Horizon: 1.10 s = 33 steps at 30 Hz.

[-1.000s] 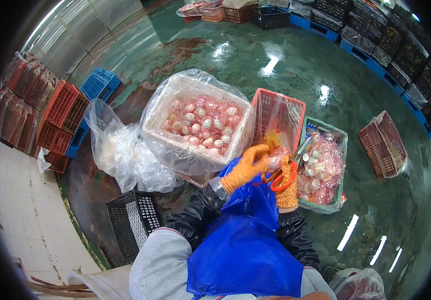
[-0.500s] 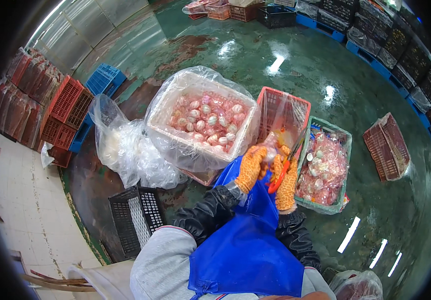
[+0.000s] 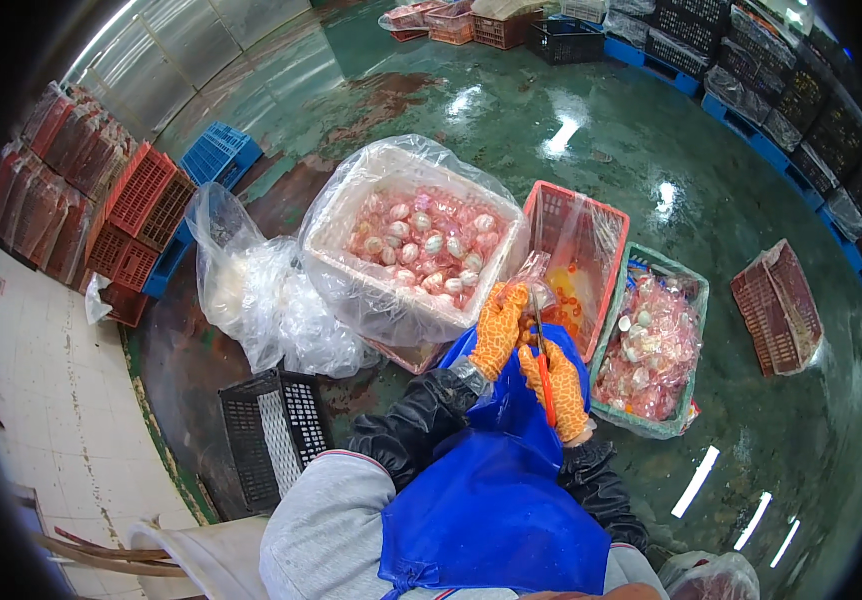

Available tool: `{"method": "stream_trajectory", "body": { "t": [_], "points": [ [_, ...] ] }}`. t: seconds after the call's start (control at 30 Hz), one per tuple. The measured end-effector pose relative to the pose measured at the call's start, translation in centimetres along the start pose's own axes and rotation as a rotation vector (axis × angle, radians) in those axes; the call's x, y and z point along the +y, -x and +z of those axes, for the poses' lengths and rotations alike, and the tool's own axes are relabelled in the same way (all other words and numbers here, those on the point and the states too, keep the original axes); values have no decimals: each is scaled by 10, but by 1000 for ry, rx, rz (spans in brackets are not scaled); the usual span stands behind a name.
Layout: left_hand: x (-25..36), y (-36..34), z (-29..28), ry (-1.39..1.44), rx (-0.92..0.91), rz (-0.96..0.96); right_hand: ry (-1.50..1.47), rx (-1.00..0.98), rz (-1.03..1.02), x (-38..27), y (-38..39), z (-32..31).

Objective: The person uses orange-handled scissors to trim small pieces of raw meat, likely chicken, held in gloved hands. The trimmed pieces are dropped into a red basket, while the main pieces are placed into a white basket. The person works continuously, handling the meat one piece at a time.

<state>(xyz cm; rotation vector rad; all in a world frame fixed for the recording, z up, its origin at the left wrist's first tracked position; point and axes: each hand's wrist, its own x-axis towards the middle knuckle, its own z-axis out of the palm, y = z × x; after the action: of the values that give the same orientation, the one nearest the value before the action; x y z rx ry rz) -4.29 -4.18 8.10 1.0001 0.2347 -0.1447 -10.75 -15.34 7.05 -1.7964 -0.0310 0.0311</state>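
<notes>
My left hand (image 3: 497, 328), in an orange patterned glove, grips a small clear plastic packet (image 3: 534, 277). My right hand (image 3: 559, 390), gloved alike, is closed on orange-handled scissors (image 3: 546, 385), whose blades point up at the packet. Just beyond both hands, a red crate (image 3: 605, 222) lined with plastic holds yellow-orange contents at its bottom. Left of it, a white box (image 3: 336, 235) in a clear bag holds several pink packets with white rounded pieces inside. At right stands a green crate (image 3: 692, 292) heaped with crumpled pink plastic and whitish pieces.
Clear bags (image 3: 281, 310) lie heaped at left above a black basket (image 3: 251, 435). Red crates (image 3: 136, 195) and blue ones (image 3: 219, 150) are stacked left; black crates (image 3: 786, 90) on blue pallets line the back right. A maroon crate (image 3: 776, 305) lies at right on the wet green floor.
The scissors have swung more upright, their blades now at the packet in my left hand. My right hand has moved down, and my left hand has risen slightly. The view has shifted a little.
</notes>
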Motion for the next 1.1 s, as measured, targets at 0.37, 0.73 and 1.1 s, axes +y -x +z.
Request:
{"method": "stream_trajectory", "body": {
  "t": [0.37,0.73,1.1],
  "points": [
    [-3,-3,0,-34,28,-45,-139,-50,158,-24,-4,-8],
    [0,-26,-15,155,-204,-208,-860,-372,510,-4,-19,-27],
    [-10,-56,-36,-993,31,21,-655,-388,668,25,-57,-17]
  ]
}}
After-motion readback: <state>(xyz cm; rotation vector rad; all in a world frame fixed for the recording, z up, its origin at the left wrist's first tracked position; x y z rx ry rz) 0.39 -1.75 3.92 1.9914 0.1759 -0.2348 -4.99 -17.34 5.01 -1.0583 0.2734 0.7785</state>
